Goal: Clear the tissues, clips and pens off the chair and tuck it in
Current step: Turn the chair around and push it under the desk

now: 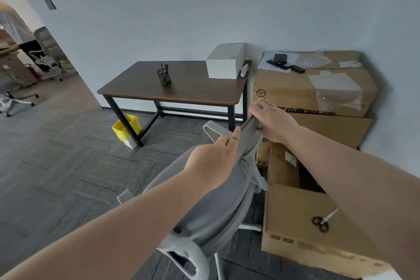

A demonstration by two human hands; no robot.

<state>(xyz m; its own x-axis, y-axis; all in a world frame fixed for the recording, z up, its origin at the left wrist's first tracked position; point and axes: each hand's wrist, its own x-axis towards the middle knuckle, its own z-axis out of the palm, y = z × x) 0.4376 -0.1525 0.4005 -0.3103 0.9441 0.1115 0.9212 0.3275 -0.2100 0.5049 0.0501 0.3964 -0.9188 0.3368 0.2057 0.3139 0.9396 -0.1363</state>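
Note:
A grey office chair (218, 207) with a white frame stands in front of me, seen from behind and above. My left hand (213, 163) and my right hand (270, 120) both grip the top edge of its backrest (247, 134). The seat is hidden behind the backrest, so I cannot tell what lies on it. A dark wooden desk (181, 91) with black legs stands farther off against the wall. On it are a black mesh pen holder (163, 76) with a few pens and a white box (225, 61).
Stacked cardboard boxes (313, 95) press close on the chair's right; scissors (322, 223) lie on the nearest box. A yellow bin (127, 128) sits under the desk's left leg. Grey carpet (68, 166) spreads to the left. More chairs stand in a doorway far left.

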